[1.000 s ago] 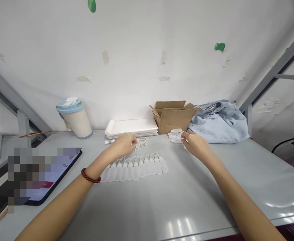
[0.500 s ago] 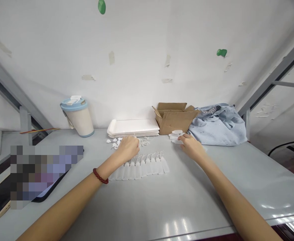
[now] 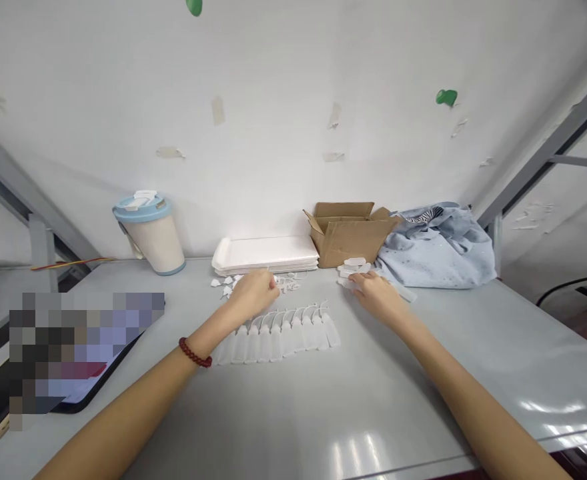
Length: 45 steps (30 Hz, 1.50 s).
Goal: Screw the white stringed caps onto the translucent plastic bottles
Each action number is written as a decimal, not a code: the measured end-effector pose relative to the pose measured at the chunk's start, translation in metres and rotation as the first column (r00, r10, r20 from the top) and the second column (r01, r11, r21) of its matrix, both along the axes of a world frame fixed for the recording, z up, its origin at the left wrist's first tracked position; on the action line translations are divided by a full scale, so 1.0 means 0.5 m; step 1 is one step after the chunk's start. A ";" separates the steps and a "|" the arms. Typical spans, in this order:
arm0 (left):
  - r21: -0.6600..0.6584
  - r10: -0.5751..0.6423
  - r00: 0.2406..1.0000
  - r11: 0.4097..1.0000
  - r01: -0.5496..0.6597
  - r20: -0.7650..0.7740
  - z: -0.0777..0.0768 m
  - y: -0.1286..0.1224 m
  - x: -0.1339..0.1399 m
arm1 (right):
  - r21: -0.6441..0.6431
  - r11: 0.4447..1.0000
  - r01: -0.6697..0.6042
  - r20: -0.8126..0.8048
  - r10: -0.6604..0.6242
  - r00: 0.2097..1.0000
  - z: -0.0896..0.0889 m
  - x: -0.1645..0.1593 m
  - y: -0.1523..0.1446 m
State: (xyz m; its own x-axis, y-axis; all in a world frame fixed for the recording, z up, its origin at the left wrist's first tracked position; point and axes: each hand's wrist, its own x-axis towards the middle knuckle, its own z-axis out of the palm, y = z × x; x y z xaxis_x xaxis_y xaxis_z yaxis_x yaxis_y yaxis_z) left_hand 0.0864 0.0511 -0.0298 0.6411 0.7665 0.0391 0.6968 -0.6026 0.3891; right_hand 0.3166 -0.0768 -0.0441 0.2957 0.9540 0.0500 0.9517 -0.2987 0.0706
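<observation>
White wall (image 3: pixel 273 73) w/ tape bits (image 3: pixel 218 111) & green scraps (image 3: pixel 446 97); slanted grey bars (image 3: pixel 548 148) L & R; grey tbl (image 3: pixel 273 420), glare (image 3: pixel 356 457) nr front.

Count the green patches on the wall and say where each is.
2. The left green patch is cut off by the picture's top edge; the right green patch sits above the light blue cloth. Others may lie outside the view.

Bench (image 3: pixel 283 407): a small workshop is suggested by the plain grey top, flanked by metal struts (image 3: pixel 543 157).
Wall (image 3: pixel 263 73): white paint is marked by scraps of tape (image 3: pixel 218 111).
Plastic pieces (image 3: pixel 276 344): many alike are laid in a row.
Carton (image 3: pixel 356 243): set open near the wall.
</observation>
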 end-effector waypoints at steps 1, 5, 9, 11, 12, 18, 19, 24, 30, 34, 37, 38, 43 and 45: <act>-0.007 0.016 0.998 1.000 -0.015 0.056 0.004 0.005 0.000 | 0.003 1.000 -0.002 0.000 0.002 1.000 -0.001 0.000 0.000; -0.041 0.074 0.958 0.997 -0.065 0.276 0.022 0.020 0.000 | 0.028 0.999 -0.022 -0.006 0.022 1.000 -0.011 0.001 0.002; -0.082 0.103 0.887 0.994 -0.074 0.449 0.030 0.024 0.001 | 0.069 0.997 -0.038 -0.037 0.041 0.998 -0.019 -0.002 0.006; -0.087 0.107 0.849 0.994 -0.072 0.518 0.031 0.024 0.001 | 0.101 0.994 -0.045 -0.069 0.052 0.996 -0.023 -0.003 0.007; -0.084 0.106 0.828 0.994 -0.071 0.550 0.031 0.024 0.001 | 0.123 0.991 -0.046 -0.088 0.057 0.994 -0.024 -0.003 0.008; -0.031 0.096 0.738 0.994 -0.101 0.668 0.037 0.005 0.000 | 0.319 0.947 -0.037 -0.275 0.130 0.953 -0.017 -0.013 0.008; -0.022 0.091 0.740 0.994 -0.102 0.666 0.037 -0.002 0.001 | 0.349 0.936 -0.035 -0.313 0.152 0.938 -0.012 -0.020 0.006; 0.047 0.028 0.782 0.996 -0.073 0.623 0.025 -0.035 0.015 | 0.473 0.878 -0.070 -0.593 0.377 0.711 0.012 -0.078 -0.015; 0.145 -0.086 0.800 0.989 -0.001 0.594 0.015 -0.064 0.026 | 0.562 0.827 -0.027 -0.737 0.515 0.437 0.007 -0.124 -0.026; 0.258 -0.228 0.766 0.962 0.084 0.601 0.016 -0.085 0.029 | 0.553 0.833 -0.016 -0.774 0.520 0.362 0.003 -0.130 -0.026; 0.367 -0.331 0.712 0.924 0.111 0.619 0.013 -0.096 0.032 | 0.554 0.833 -0.006 -0.780 0.522 0.346 0.005 -0.133 -0.029; 0.387 -0.355 0.701 0.914 0.121 0.619 0.011 -0.098 0.033 | 0.557 0.830 -0.008 -0.777 0.524 0.349 0.005 -0.134 -0.031; 0.442 -0.445 0.680 0.876 0.195 0.583 0.002 -0.104 0.036 | 0.560 0.828 -0.044 -0.720 0.512 0.468 0.002 -0.133 -0.034; 0.468 -0.464 0.681 0.861 0.198 0.566 -0.001 -0.106 0.035 | 0.545 0.837 -0.057 -0.708 0.496 0.502 0.002 -0.131 -0.035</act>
State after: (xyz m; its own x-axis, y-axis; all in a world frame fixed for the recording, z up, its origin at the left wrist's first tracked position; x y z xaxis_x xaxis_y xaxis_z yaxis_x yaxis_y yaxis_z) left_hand 0.1041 -0.0021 -0.0304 0.5609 0.3546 0.7481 0.0810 -0.9228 0.3767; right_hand 0.2509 -0.0944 -0.0430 0.1371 0.9330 0.3327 0.5560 0.2055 -0.8053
